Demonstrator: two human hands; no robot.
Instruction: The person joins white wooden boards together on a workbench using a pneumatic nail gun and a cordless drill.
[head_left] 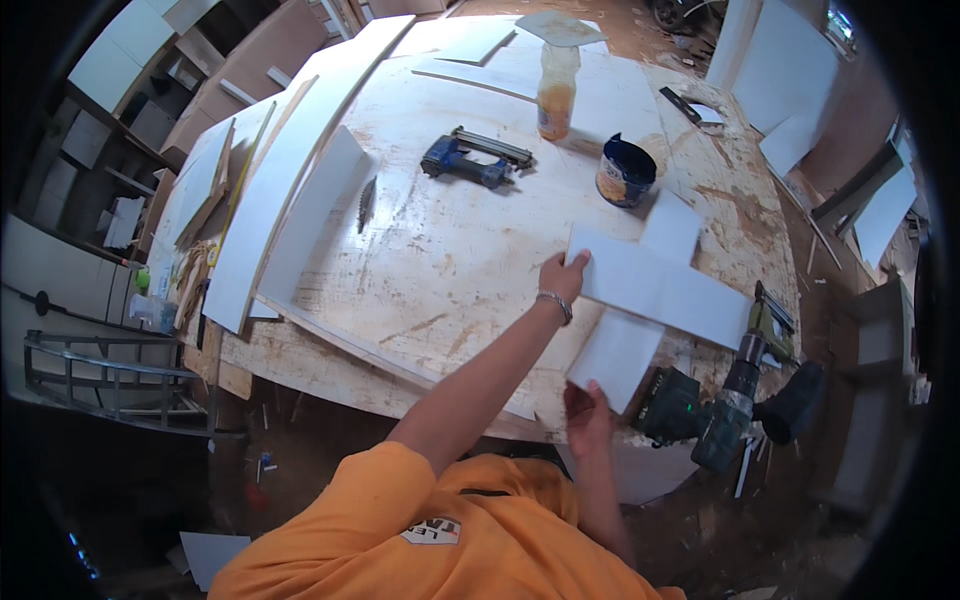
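The left hand (565,278), a bracelet (556,304) at its wrist, grips the left end of a long panel (660,285), thumb on the upper face; its other fingers are mostly hidden. This white panel lies near the right edge of the worktop (430,270), slanting toward that edge. It crosses over white board that shows on both sides of it: a far piece (672,228) and a near piece (617,358). Whether these are one board or two, I cannot tell. The right hand (588,415), at the worktop's near edge, grips the near end of the near piece, thumb against its rim, the other fingers curled below.

A green and black drill (722,425) lies at the near right corner, just beside the near piece. A blue tub (626,172) stands beyond the far piece, and farther toward the far edge is a bottle (556,95) partly filled with something amber, a flat slab (556,28) at its top. To the left of both lies a blue nail gun (475,160). A square (690,106) lies near the far right corner. White boards (300,150) line the left edge.
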